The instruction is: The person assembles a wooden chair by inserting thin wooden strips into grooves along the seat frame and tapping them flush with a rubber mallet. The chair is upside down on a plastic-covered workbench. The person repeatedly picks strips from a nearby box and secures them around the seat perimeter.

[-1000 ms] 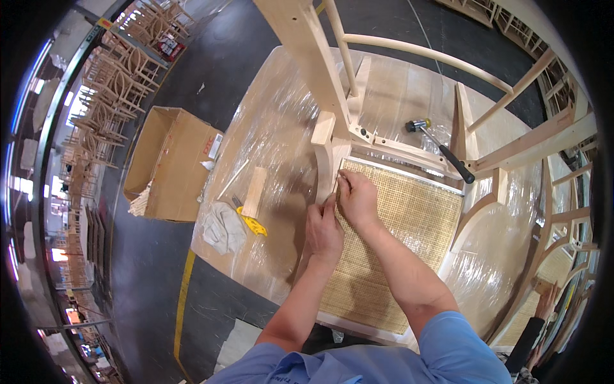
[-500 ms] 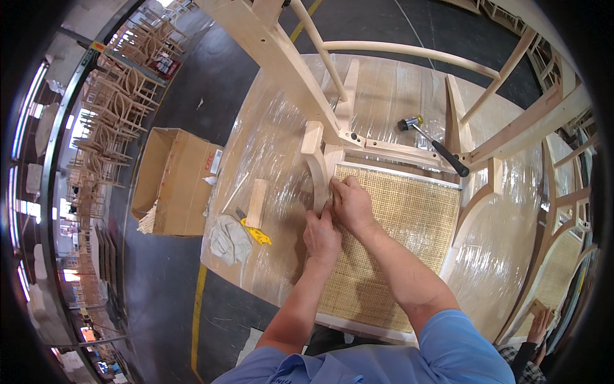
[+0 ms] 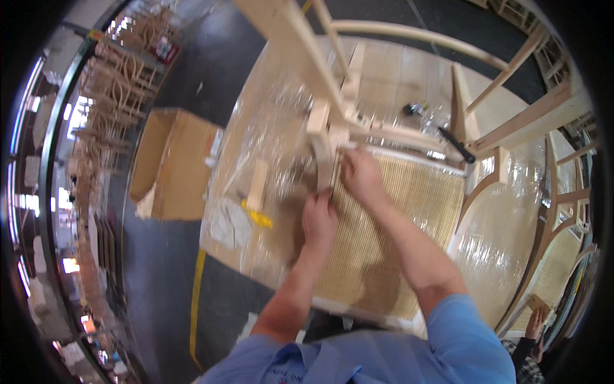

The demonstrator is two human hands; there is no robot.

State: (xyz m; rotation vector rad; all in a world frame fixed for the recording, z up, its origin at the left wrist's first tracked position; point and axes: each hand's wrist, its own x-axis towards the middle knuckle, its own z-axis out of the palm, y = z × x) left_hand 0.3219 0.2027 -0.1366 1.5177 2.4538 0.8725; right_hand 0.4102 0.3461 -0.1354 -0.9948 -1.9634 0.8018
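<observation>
Cane seat (image 3: 419, 201) has L hand (image 3: 320, 221) at L edge, R hand (image 3: 363, 174) nr top-L corner, both curled, can't tell if gripping.

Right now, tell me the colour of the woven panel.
The woven panel is golden tan, best seen in the head view.

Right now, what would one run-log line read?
left hand: near woven panel left edge | right hand: near top-left corner | hammer: near far-right corner
</observation>
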